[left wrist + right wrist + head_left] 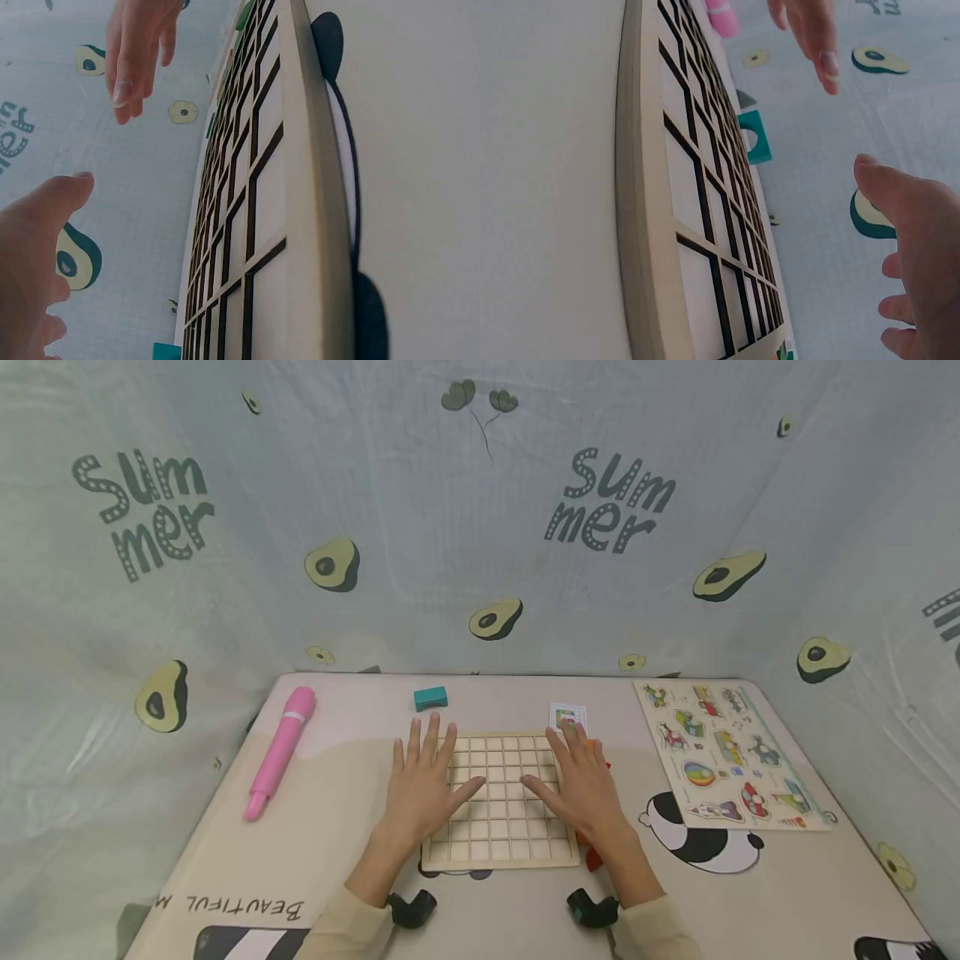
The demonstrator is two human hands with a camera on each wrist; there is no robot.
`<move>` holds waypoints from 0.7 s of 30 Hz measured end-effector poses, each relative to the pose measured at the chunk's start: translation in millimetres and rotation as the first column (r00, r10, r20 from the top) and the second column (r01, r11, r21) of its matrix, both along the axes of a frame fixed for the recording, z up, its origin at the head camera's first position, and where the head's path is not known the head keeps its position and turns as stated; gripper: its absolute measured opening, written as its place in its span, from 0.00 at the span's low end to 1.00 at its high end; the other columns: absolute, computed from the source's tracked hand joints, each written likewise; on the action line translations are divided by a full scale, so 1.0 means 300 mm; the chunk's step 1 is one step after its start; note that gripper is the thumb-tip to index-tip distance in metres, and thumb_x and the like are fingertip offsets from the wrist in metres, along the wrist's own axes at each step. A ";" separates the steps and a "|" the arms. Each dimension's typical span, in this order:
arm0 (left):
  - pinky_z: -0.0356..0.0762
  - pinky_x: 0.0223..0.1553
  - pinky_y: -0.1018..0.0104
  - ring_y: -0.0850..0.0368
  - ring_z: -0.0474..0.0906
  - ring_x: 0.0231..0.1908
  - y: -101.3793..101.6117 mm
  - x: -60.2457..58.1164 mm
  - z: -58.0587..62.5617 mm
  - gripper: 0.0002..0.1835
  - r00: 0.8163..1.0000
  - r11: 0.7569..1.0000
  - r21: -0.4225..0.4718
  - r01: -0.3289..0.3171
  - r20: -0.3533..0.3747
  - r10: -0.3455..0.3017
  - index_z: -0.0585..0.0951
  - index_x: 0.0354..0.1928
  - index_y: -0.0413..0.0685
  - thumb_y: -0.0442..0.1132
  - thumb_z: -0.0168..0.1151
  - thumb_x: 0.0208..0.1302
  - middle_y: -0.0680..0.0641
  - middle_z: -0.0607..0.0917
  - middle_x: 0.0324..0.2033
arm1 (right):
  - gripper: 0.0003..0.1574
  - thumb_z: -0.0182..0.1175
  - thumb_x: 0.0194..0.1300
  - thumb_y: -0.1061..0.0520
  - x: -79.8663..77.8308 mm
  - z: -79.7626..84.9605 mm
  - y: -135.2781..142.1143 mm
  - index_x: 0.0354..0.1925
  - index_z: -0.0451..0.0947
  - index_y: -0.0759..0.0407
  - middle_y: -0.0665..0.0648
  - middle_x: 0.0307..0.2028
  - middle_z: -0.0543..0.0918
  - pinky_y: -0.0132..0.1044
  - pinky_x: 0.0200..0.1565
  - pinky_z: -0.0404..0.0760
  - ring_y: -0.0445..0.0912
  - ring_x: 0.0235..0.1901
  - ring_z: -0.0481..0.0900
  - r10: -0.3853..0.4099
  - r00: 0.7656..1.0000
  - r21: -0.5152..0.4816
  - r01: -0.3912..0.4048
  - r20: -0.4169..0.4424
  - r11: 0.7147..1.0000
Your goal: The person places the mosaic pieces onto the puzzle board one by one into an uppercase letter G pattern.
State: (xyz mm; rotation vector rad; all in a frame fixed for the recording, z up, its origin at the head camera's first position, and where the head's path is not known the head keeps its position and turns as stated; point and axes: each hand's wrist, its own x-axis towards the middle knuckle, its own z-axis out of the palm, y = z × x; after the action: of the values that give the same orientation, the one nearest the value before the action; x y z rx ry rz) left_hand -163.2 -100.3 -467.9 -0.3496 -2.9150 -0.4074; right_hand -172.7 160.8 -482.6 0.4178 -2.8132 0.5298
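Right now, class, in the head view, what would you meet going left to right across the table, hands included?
Pink tube-shaped object, left hand, wooden grid board, right hand, picture board.

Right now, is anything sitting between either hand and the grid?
Nothing visible does. The left hand and right hand hover above the grid, with only open air between. The red piece by its near right corner lies beside the grid, not on it.

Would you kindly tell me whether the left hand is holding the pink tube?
No, the pink tube lies on the table, apart from the left hand.
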 end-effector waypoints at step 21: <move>0.48 0.77 0.35 0.37 0.40 0.79 -0.038 0.069 0.028 0.51 0.999 0.993 0.122 -0.002 0.043 -0.003 0.53 0.78 0.41 0.67 0.56 0.66 0.36 0.49 0.79 | 0.50 0.63 0.65 0.34 -0.021 0.031 0.068 0.73 0.63 0.60 0.67 0.70 0.68 0.64 0.69 0.67 0.64 0.70 0.65 -0.040 0.999 -0.115 0.041 0.015 0.993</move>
State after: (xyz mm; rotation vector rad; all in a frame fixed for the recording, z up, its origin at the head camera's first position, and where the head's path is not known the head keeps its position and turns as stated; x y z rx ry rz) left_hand -142.6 -111.7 -459.5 -0.3273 -2.9145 -0.5969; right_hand -179.0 181.3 -473.2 0.3346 -2.7792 0.6843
